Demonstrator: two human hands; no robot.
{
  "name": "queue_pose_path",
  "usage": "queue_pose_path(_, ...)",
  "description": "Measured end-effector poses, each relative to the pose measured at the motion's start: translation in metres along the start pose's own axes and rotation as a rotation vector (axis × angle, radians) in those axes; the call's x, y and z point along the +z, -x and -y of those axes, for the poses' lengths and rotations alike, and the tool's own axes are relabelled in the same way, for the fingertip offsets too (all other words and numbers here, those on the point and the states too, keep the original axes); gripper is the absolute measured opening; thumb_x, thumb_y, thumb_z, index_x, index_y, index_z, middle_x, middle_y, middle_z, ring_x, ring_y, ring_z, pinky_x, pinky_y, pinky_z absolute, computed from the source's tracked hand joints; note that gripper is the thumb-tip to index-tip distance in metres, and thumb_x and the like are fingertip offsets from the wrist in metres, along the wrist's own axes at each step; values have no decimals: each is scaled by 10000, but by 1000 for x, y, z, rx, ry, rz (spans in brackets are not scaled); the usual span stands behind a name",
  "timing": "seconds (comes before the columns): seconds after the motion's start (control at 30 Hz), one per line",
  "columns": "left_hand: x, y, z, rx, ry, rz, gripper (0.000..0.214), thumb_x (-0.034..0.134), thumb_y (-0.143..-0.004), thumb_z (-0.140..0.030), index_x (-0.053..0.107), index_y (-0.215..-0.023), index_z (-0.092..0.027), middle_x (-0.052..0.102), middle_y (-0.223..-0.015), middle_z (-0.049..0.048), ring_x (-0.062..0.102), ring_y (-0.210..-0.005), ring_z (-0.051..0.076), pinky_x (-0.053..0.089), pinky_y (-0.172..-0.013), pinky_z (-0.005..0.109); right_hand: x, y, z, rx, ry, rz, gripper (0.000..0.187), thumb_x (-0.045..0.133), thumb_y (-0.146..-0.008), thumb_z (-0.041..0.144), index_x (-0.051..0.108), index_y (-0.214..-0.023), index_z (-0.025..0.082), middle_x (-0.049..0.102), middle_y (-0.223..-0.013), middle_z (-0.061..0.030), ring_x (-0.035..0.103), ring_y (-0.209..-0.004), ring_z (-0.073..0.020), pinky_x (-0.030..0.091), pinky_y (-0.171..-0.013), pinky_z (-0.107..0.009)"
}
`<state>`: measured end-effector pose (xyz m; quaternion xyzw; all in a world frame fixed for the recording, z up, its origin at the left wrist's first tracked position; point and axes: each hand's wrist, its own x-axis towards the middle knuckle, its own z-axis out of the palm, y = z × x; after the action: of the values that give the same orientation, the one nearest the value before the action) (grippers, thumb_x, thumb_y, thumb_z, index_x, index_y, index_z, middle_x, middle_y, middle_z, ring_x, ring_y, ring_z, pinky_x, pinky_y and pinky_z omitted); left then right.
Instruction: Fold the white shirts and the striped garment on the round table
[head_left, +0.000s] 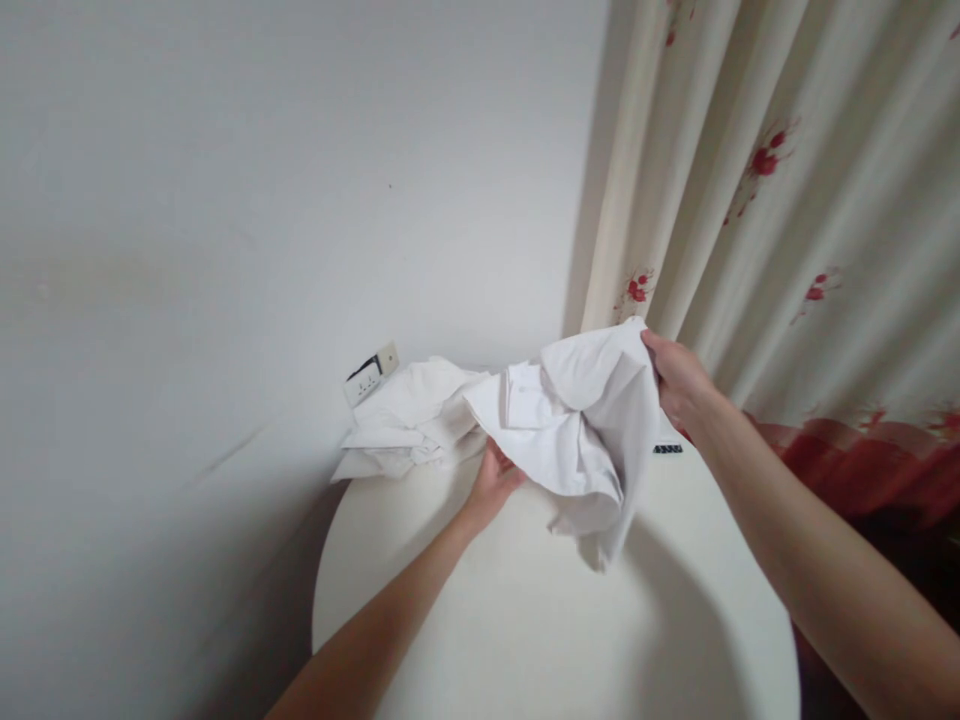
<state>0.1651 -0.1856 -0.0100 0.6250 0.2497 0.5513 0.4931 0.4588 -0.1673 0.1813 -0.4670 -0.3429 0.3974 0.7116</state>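
A: Hands first, pls. What's the L hand (491, 485) doing?

B: Comes in from lower left, closed on the lower left edge of a white shirt (577, 420). Fingertips go behind the fabric, so can't see them; thumb lies against the cloth.

A: And the R hand (679, 385)?

B: Higher up, on the right. Fingers curled tight on the shirt's top right corner, pinching it. Both forearms bare.

A: So the shirt's where, exactly?

B: Up in the air btw the two hands, crumpled, hanging in folds above the far half of a round white table (525, 620). Lowest tip dangles just over the tabletop; can't tell if it touches. Its shadow falls on the table below & to the right.

A: Anything else on the table?

B: Yes. A heap of white laundry (405, 425) at the far left edge, against the wall, just left of the held shirt & beyond the L hand. Also a small dark tag (667, 449) w/ light marks, peeking out below the R hand at the shirt's right side. Too small to read.

A: Bg?

B: Plain white wall (225, 200) left & centre, w/ a wall socket (367, 380) just above the heap, tilted in view. On the right, a cream curtain (825, 200) w/ red flower print & a red band along its lower part, hanging close behind the R hand.
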Motion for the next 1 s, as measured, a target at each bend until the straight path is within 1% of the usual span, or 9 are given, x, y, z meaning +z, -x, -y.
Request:
queue_pose_path(0.13,7,-2,-15,-44,7,-199,616,752,-796,-350,510,-1342,-198,632,-1325,109,596,-1222,265,463,-1050,384,-9,0,-43,193,250,-51,196,558,-916,332,646,-825,183,656,-646,-47,632,-619,-194,558,-620,-305)
queue_pose_path(0.3,-19,-12,-7,-204,31,-333,701,645,-811,-247,397,-1465,-208,720,-1141,82,700,-960,214,542,-876,351,-38,3,-79,141,526,-161,129,597,-843,286,649,-792,180,645,-656,-64,644,-709,-232,542,-678,-337)
queue_pose_path(0.4,-30,-12,6,-245,-45,-332,718,615,-780,-160,421,-1470,-202,729,-1134,85,703,-971,207,528,-909,355,-45,26,-93,2,650,-185,141,580,-810,223,674,-893,158,690,-874,-117,641,-937,-261,512,-854,-369)
queue_pose_path(0.47,-31,-10,13,-256,-169,-298,583,599,-755,-121,589,-1334,-190,733,-1140,87,687,-1046,229,495,-983,384,-37,53,-106,-207,881,-104,206,540,-843,224,675,-989,169,685,-1048,-135,613,-1061,-255,462,-946,-363)
queue_pose_path(0.53,-26,-8,17,-242,-297,-250,433,590,-740,-96,714,-1146,-181,732,-1165,86,647,-1148,255,428,-1077,413,-20,84,-123,-347,1223,141,219,492,-900,267,677,-983,184,692,-1052,-132,633,-1025,-247,452,-934,-358)
queue_pose_path(0.6,-20,-7,19,-216,-373,-212,404,587,-727,-72,749,-1081,-180,722,-1208,83,609,-1219,263,364,-1140,418,-1,111,-141,-252,1471,323,273,468,-947,336,681,-969,165,705,-996,-153,667,-954,-260,469,-860,-358)
queue_pose_path(0.67,-17,-6,19,-176,-423,-176,456,584,-722,-54,742,-1132,-180,706,-1250,81,596,-1243,254,342,-1162,408,16,127,-158,-147,1597,354,341,501,-951,399,667,-1055,120,701,-1026,-197,679,-962,-301,477,-832,-381)
queue_pose_path(0.8,-24,-4,23,-122,-494,-162,455,609,-727,-63,743,-1142,-191,712,-1233,88,612,-1218,262,341,-1171,449,29,129,-180,-19,1471,310,310,647,-839,245,652,-1106,86,671,-1136,-252,651,-1070,-366,463,-878,-431)
queue_pose_path(1.0,-36,-7,31,-136,-520,-227,350,633,-716,-66,770,-1003,-212,735,-1150,88,607,-1214,294,309,-1187,523,7,104,-179,44,1186,294,46,598,-782,143,638,-763,153,718,-905,-158,676,-933,-277,471,-838,-363)
